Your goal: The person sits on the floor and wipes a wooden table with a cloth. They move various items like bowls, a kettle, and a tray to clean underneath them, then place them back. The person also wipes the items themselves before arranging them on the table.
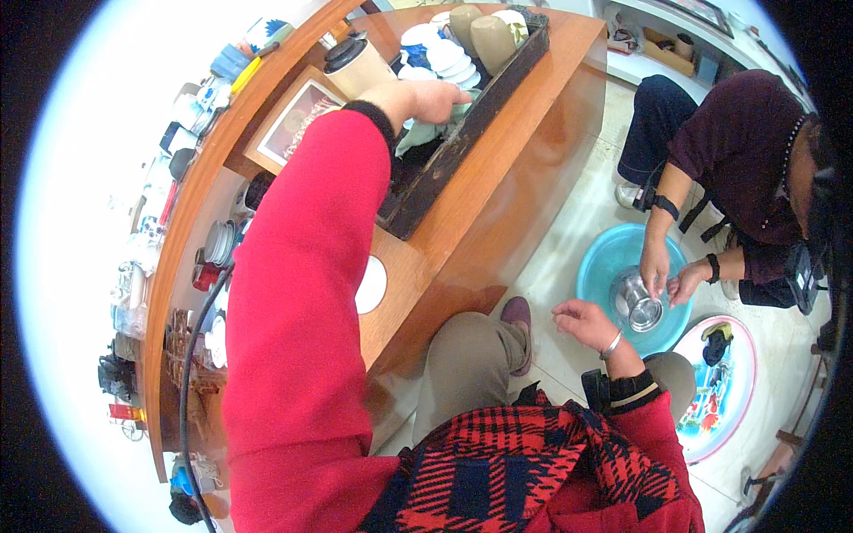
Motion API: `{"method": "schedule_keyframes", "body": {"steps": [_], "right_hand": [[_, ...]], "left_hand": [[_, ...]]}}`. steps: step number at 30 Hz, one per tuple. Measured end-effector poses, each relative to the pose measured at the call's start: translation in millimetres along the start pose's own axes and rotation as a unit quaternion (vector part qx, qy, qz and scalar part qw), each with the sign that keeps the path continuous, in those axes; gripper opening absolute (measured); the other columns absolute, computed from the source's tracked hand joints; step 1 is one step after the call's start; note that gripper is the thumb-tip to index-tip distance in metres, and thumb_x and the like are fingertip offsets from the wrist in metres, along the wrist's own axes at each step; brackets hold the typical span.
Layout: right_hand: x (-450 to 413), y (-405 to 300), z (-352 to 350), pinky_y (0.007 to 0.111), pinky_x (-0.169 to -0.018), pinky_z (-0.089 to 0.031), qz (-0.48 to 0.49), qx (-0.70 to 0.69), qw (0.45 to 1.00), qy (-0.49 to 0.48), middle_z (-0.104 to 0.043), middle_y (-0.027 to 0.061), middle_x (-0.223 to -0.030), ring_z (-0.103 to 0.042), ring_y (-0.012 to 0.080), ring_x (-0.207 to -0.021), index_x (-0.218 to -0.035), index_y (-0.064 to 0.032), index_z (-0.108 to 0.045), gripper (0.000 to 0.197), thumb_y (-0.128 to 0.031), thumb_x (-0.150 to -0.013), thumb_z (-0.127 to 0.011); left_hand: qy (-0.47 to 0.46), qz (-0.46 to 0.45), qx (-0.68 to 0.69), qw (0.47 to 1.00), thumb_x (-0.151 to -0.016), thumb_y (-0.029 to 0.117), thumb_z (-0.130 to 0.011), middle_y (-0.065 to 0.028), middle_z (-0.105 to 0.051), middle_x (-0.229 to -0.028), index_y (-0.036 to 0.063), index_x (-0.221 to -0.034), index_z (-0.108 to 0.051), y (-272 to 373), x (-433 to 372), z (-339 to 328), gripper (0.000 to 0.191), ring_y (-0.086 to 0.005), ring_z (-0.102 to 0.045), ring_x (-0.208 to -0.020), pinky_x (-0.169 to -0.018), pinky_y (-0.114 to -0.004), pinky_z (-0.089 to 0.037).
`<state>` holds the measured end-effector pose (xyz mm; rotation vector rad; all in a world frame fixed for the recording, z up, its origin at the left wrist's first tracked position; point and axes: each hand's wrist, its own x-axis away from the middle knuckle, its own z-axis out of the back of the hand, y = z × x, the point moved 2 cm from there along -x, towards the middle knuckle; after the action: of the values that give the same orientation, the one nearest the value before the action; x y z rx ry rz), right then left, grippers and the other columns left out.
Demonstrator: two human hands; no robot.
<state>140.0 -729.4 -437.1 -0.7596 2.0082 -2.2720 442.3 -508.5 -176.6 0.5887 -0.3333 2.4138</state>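
My left hand, at the end of a red sleeve, reaches into a long dark tray on the wooden desk. Its fingers are on a pale green cloth, which shows below and beside the hand. Just beyond stand stacked white cups or dishes, a blue-and-white piece and two olive-beige rounded vessels. My right hand, with a silver bangle, hangs empty above my knee, its fingers loosely bent. It is near the rim of a turquoise basin on the floor.
A co-worker's hands are over a shiny metal pot in the basin. Beside it lies a painted round tray with a dark item on it. A beige canister and a framed picture stand left of my arm, near a crowded shelf.
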Motion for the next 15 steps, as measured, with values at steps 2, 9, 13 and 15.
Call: {"method": "schedule_keyframes", "body": {"steps": [2, 9, 13, 15], "right_hand": [[0, 0, 0, 0.028, -0.066, -0.049, 0.014, -0.004, 1.000, -0.006, -0.065, 0.0063, -0.080, -0.059, 0.0121, -0.073, -0.102, -0.0001, -0.064, 0.027, -0.018, -0.083, -0.062], [-1, 3, 1, 0.027, -0.065, -0.049, 0.003, 0.009, 1.000, -0.009, -0.065, 0.0058, -0.077, -0.059, 0.0123, -0.070, -0.102, 0.0003, -0.064, 0.026, -0.018, -0.083, -0.061], [-1, 0, 1, 0.027, -0.065, -0.049, 0.012, 0.027, 1.000, -0.012, -0.065, 0.0061, -0.076, -0.060, 0.0128, -0.070, -0.102, 0.0007, -0.064, 0.026, -0.017, -0.083, -0.061], [-1, -1, 1, 0.027, -0.065, -0.049, 0.006, 0.034, 0.999, -0.015, -0.065, 0.0066, -0.076, -0.060, 0.0130, -0.070, -0.102, 0.0011, -0.063, 0.026, -0.017, -0.083, -0.061]], "left_hand": [[-0.019, -0.015, -0.003, 1.000, -0.069, 0.005, -0.063, -0.0177, -0.047, -0.126, 0.0101, -0.130, -0.046, -2, 10, -4, 0.063, -0.0353, -0.046, -0.117, -0.098, -0.038, -0.039], [0.004, -0.054, 0.041, 0.998, -0.067, 0.006, -0.067, -0.0174, -0.047, -0.122, 0.0080, -0.125, -0.049, 1, 66, -27, 0.061, -0.0347, -0.046, -0.114, -0.098, -0.038, -0.038], [-0.064, 0.004, 0.055, 0.996, -0.064, 0.008, -0.069, -0.0177, -0.048, -0.118, 0.0120, -0.124, -0.050, 3, 90, -35, 0.062, -0.0339, -0.047, -0.110, -0.094, -0.039, -0.040], [-0.072, 0.011, 0.048, 0.996, -0.061, 0.005, -0.068, -0.0171, -0.054, -0.104, 0.0078, -0.111, -0.058, 4, 100, -36, 0.051, -0.0328, -0.053, -0.101, -0.085, -0.039, -0.044]]}}
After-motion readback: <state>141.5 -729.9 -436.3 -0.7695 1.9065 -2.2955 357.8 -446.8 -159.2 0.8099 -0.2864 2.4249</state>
